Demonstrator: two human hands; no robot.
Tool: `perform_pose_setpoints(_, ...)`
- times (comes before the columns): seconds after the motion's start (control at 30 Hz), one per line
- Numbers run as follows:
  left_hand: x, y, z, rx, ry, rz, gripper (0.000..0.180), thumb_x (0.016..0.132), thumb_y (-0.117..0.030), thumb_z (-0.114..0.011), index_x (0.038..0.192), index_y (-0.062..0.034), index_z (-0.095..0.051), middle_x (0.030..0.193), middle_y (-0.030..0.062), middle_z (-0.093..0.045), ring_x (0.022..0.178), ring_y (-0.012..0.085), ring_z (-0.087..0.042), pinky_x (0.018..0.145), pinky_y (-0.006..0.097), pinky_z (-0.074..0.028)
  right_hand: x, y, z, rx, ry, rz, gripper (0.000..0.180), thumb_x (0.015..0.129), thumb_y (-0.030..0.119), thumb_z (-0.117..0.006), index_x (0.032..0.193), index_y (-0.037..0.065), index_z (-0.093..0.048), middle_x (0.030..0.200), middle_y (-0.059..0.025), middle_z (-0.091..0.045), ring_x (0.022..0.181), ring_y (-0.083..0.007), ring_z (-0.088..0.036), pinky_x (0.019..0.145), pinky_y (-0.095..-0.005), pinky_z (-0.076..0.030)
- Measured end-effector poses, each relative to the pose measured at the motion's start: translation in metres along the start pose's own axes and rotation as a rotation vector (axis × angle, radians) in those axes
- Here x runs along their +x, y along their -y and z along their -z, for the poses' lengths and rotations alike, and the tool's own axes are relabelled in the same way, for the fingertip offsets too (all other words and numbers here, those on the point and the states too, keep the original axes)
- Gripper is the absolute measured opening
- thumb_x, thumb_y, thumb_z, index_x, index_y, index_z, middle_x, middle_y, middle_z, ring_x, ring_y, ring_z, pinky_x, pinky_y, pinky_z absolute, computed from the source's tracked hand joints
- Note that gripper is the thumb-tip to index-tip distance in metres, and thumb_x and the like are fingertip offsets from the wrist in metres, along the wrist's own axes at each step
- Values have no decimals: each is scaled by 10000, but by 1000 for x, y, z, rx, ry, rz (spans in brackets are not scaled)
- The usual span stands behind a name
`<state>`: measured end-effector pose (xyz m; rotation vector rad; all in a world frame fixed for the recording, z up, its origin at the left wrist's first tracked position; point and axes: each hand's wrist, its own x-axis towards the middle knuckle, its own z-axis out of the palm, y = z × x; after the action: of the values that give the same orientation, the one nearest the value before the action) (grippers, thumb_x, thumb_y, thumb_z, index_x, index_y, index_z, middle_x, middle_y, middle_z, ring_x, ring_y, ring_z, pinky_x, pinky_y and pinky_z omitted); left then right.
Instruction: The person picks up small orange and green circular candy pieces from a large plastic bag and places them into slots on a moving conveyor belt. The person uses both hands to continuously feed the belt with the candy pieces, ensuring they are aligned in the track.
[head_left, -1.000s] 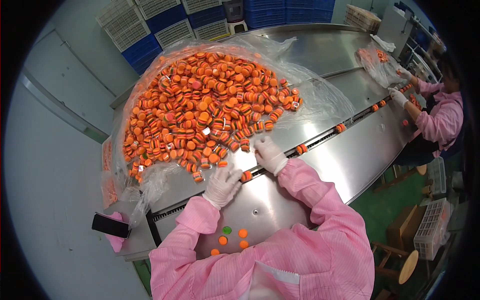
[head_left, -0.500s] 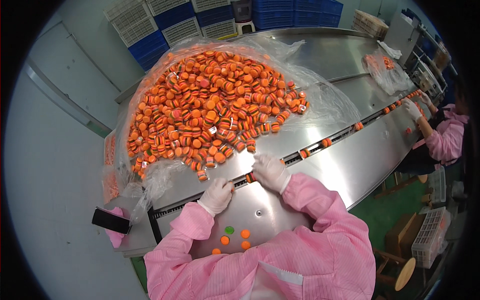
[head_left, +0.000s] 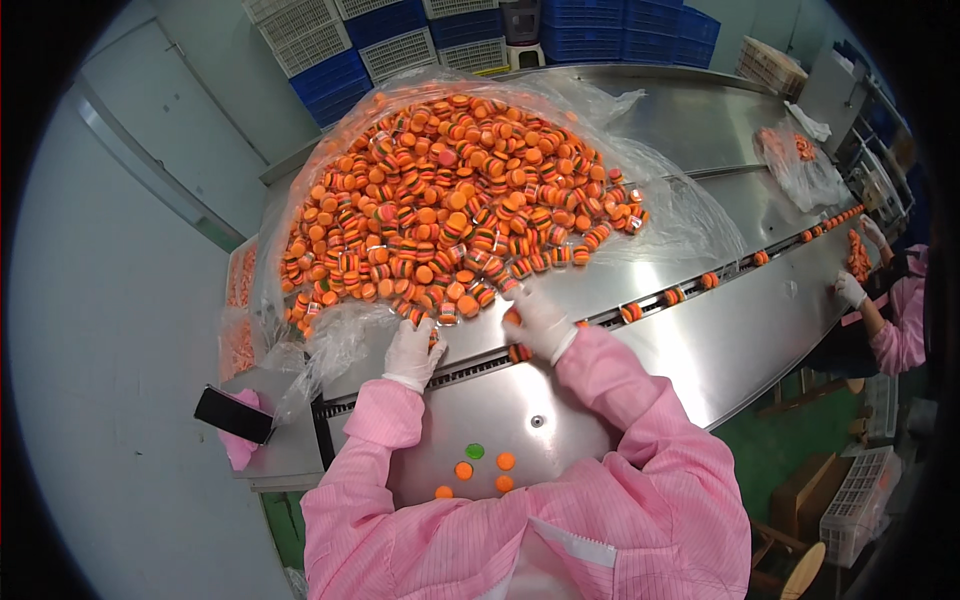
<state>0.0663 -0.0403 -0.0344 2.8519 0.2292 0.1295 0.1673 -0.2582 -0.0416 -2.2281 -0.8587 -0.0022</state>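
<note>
In the head view, a large heap of small round pieces, layered in orange, red and dark green, is lying on a clear plastic sheet spread over the brushed-metal surface. A narrow dark slotted track is crossing the surface on a slant, and 1 striped piece is sitting on it just beside the right hand.

The white-gloved left hand is pointing away from the body, its fingers bending at the heap's near edge. The white-gloved right hand is reaching over the track toward the heap, its fingers blurring, with an orange piece showing beside them. Whether either grip is pinching a piece, I cannot tell.

Bare metal is stretching between the heap and the track on the right. Nearer the body, 1 flat green disc and 4 flat orange discs are lying between the pink sleeves.
</note>
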Motion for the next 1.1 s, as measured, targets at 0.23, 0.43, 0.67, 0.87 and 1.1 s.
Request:
perform_pose_setpoints(0.23,11,-12,-6,122,170,92,281,747,-234,-602,996,-136,-517,899,160,-500,818,333,-553,705,426,-466,-38,46,-26,-460,322,-208,431,782,433,-584,982,60,-507,883,-145,-568,736,-281,-621,582,-398,-495)
perform_pose_setpoints(0.43,-38,0,-8,-260,-90,-230,209,715,-151,-628,880,-88,-516,848,125,-480,791,302,-528,702,404,-447,1,52,-5,-393,166,-35,294,807,356,-561,907,80,-543,834,-144,-566,729,-285,-608,598,-403,-493)
perform_pose_setpoints(0.67,-45,9,-9,-80,-26,-467,172,688,-122,-631,834,-84,-550,949,96,-523,925,307,-482,791,398,-418,42,25,-58,-370,-5,27,211,799,238,-562,913,64,-528,858,-165,-527,757,-320,-581,607,-412,-482)
perform_pose_setpoints(0.87,-9,29,-1,-147,-330,-307,223,716,-136,-627,928,-93,-570,962,111,-521,946,329,-478,826,426,-398,23,25,-50,-206,0,133,179,789,186,-535,879,36,-496,849,-195,-495,733,-349,-561,620,-433,-468)
perform_pose_setpoints(1.1,19,51,-16,-163,-38,-109,246,726,-98,-619,970,-103,-591,936,118,-509,918,299,-506,800,373,-422,22,26,-61,-133,23,184,152,788,139,-499,879,21,-467,868,-199,-487,761,-355,-554,660,-431,-467)
